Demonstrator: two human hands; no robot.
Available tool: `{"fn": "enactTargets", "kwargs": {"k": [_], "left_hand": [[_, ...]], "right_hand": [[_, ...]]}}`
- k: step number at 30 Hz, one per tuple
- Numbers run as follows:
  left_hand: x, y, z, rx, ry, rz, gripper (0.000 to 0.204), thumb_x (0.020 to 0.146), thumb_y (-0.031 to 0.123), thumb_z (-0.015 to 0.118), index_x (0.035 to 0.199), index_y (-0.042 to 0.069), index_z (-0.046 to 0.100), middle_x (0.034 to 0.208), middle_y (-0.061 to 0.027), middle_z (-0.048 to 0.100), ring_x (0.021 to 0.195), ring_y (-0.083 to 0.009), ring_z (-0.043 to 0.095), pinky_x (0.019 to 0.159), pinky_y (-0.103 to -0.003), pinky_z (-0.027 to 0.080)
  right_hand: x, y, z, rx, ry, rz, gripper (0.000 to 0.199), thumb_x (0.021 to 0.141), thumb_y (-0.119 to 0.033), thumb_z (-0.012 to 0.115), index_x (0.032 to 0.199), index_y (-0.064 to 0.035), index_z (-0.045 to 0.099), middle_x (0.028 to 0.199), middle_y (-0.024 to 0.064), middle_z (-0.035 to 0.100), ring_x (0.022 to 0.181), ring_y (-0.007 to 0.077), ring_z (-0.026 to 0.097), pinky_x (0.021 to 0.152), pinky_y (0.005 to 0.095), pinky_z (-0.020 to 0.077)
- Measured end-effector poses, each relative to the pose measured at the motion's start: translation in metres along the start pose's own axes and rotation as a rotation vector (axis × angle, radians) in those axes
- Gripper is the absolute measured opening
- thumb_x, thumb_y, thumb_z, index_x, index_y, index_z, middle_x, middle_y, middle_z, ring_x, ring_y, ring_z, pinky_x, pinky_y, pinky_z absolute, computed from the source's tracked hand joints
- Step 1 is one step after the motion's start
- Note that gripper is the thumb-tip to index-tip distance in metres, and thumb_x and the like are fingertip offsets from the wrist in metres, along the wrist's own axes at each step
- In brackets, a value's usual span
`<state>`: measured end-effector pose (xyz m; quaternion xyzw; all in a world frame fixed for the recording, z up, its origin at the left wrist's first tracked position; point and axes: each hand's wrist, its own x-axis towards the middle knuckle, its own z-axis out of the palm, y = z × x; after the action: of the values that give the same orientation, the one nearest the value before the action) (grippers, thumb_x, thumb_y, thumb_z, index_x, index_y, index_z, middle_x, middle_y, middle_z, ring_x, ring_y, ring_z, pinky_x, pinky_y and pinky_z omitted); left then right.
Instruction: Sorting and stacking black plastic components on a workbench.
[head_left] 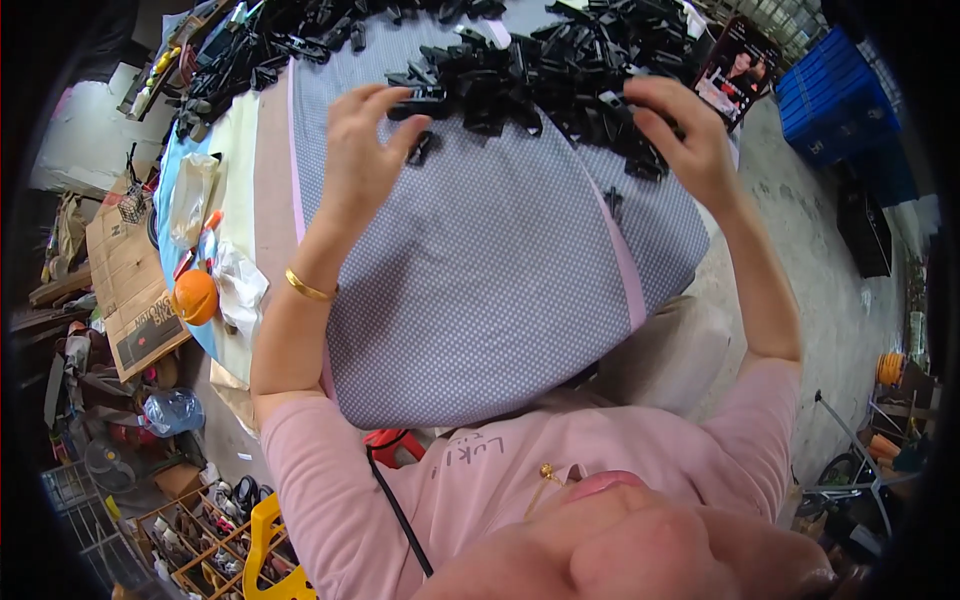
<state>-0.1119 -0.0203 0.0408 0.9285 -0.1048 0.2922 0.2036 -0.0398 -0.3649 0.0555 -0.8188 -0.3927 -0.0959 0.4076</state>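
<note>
Clearly, black pieces [500,85] lie heaped on the tabletop [480,290], between and beyond my left hand [362,140] and right hand [695,145], both half-curled; whether either grips one, I can't make out.

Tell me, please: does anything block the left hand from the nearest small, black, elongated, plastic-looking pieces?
Nothing visible does: the left hand is at those black pieces, over the grey dotted cloth.

Dark letters stand on the chest of the pink shirt [560,432]. On the brown cardboard [112,255] at the left, dark printed capitals are seen. The dark picture panel [738,72] carries small print, too small for reading.
</note>
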Motion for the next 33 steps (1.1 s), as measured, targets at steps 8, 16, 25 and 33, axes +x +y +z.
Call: {"fn": "enactTargets", "kwargs": {"k": [8,16,25,33], "left_hand": [[-0.01,-0.082,0.037,0.048,-0.126,-0.154,0.069,0.084,0.053,0.061,0.128,0.001,0.053,0.127,-0.0253,0.051,0.122,-0.0391,0.043,0.104,-0.046,0.032],[-0.011,-0.042,0.032,-0.182,-0.136,-0.164,0.061,0.085,0.043,0.063,0.124,-0.003,0.053,0.127,-0.0224,0.051,0.12,-0.0363,0.044,0.104,-0.043,0.033],[0.06,-0.136,0.056,-0.024,0.078,-0.333,0.063,0.085,0.059,0.057,0.116,0.004,0.057,0.121,-0.0234,0.049,0.118,-0.0368,0.042,0.103,-0.044,0.03],[0.157,-0.244,0.091,0.138,0.017,-0.775,0.095,0.075,0.086,0.033,0.146,0.023,0.034,0.146,-0.0263,0.032,0.136,-0.0446,0.026,0.112,-0.052,0.015]], "right_hand": [[0.096,0.1,0.053,-0.691,0.029,-0.065,0.058,0.091,-0.05,0.052,0.126,-0.0039,0.056,0.127,0.0188,0.055,0.121,0.0323,0.048,0.104,0.043,0.0328],[0.136,0.012,0.09,-0.298,-0.495,-0.13,0.056,0.096,-0.05,0.042,0.124,-0.0038,0.057,0.122,0.017,0.058,0.113,0.03,0.055,0.1,0.039,0.0405],[0.274,0.186,0.063,-0.402,0.125,0.082,0.065,0.091,-0.061,0.044,0.126,-0.0077,0.057,0.125,0.0191,0.058,0.117,0.0332,0.055,0.098,0.0373,0.0423],[0.311,0.247,0.083,-0.511,0.097,0.353,0.089,0.078,-0.08,0.043,0.136,-0.0128,0.049,0.137,0.0262,0.045,0.13,0.0373,0.042,0.106,0.0417,0.0348]]}}
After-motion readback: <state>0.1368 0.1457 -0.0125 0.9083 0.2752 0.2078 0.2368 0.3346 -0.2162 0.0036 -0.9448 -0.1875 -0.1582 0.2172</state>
